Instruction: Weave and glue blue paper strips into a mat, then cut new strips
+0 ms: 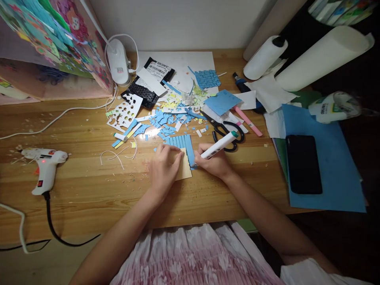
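Observation:
My right hand [214, 161] is closed around a white marker [218, 145] with a green end, its tip down at the right edge of a blue paper piece [190, 148] marked with lines. My left hand [164, 168] presses a pale yellow card [185, 168] onto that blue piece, fingers bent and held together on the card. Beyond both hands lie many blue, yellow and white paper scraps [166, 118]. Black-handled scissors [228, 132] rest just past my right hand. A white marker cap [120, 137] lies to the left on blue and yellow strips.
A white glue gun [47, 166] with a red light lies at the left, its black cord running off the table edge. At the right, a black phone [304, 164] rests on blue sheets [341, 174]. A power strip [118, 63] and paper rolls [323, 57] stand behind.

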A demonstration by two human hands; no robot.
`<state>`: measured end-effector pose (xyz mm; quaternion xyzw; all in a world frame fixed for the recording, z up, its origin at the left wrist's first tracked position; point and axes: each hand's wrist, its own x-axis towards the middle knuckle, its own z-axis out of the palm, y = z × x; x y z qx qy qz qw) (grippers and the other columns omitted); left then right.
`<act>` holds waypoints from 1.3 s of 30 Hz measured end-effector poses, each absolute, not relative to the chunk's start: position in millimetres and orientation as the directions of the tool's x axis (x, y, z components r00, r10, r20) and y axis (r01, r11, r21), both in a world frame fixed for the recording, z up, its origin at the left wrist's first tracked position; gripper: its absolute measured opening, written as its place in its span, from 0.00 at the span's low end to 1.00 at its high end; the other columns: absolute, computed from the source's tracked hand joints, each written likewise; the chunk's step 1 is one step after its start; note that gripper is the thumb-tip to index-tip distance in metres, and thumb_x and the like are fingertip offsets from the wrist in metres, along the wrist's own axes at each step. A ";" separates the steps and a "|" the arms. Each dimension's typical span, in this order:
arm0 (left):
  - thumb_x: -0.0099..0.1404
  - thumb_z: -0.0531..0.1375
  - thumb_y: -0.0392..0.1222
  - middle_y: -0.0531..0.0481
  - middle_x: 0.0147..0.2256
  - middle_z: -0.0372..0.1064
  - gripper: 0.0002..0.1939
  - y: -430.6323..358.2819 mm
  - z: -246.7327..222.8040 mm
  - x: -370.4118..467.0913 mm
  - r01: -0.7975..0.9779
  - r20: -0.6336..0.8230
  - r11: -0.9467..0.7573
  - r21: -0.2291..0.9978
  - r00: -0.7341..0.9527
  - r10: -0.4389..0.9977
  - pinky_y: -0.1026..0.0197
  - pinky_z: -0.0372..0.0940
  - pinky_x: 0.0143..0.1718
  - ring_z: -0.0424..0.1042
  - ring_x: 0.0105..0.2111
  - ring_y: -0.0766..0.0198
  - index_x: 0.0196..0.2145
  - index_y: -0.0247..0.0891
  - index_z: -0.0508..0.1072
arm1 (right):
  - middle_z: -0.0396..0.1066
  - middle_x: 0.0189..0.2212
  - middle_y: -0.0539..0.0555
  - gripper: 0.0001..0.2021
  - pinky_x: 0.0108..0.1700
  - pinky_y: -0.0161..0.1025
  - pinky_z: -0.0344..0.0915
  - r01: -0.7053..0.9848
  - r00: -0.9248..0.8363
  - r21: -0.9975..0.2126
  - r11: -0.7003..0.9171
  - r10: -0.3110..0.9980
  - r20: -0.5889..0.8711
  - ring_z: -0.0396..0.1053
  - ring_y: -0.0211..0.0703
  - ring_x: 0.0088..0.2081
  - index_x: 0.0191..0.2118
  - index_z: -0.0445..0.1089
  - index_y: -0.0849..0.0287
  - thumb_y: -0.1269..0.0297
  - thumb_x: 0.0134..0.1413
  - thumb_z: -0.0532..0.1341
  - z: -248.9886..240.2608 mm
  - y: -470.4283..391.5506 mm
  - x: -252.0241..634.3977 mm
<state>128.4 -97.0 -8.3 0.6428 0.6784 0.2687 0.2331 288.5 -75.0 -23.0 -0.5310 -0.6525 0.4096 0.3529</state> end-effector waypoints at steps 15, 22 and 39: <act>0.63 0.57 0.43 0.50 0.37 0.68 0.06 -97.4 -5.3 122.9 0.710 0.010 0.004 0.704 -0.015 1.000 0.62 0.61 0.35 0.69 0.36 0.62 0.34 0.41 0.71 | 0.53 0.12 0.44 0.14 0.17 0.32 0.47 0.229 -0.175 -0.972 -0.045 0.981 -0.087 0.50 0.31 0.15 0.15 0.53 0.57 0.66 0.44 0.58 -17.0 -70.8 294.6; 0.62 0.58 0.39 0.50 0.36 0.67 0.03 -71.1 12.6 119.0 0.640 0.108 -0.075 0.765 -0.013 0.994 0.60 0.61 0.41 0.67 0.39 0.62 0.34 0.40 0.70 | 0.59 0.15 0.44 0.14 0.20 0.32 0.53 0.042 0.110 -0.999 -0.017 0.994 -0.013 0.57 0.33 0.18 0.21 0.58 0.56 0.56 0.53 0.57 -23.3 -53.4 290.1; 0.61 0.59 0.39 0.50 0.36 0.67 0.03 -53.6 -14.7 123.1 0.703 0.110 -0.112 0.702 0.048 0.993 0.57 0.62 0.40 0.68 0.38 0.61 0.34 0.40 0.70 | 0.59 0.22 0.45 0.10 0.29 0.34 0.57 0.274 0.000 -0.951 0.142 0.989 0.148 0.60 0.35 0.25 0.27 0.58 0.56 0.61 0.56 0.57 -27.1 -40.6 280.4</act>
